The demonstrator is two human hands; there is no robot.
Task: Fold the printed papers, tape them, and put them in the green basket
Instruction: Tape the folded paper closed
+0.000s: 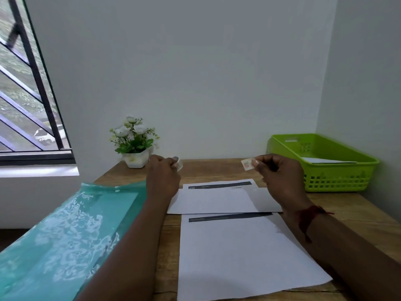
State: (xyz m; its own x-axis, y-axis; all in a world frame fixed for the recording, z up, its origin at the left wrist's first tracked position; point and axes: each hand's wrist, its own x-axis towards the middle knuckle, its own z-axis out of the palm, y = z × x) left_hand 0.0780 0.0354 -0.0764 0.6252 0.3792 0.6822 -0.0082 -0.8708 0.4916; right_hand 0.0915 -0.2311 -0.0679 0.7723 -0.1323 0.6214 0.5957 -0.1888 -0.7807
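Right fingers (pixel 257 163) pinch a tape piece (pixel 247 164); the left hand (pixel 163 170) is closed on the tape roll (pixel 178 163). Taping step, seemingly: next, press it on the folded paper (pixel 214 199) below, then far-right basket (pixel 338 174).

Bare forearms, no sleeves; a dark red thread (pixel 309 216) circles the right wrist.

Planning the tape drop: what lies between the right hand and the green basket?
Nothing. In the head view, only bare wooden table shows between the right hand, which pinches a tape piece, and the green basket.
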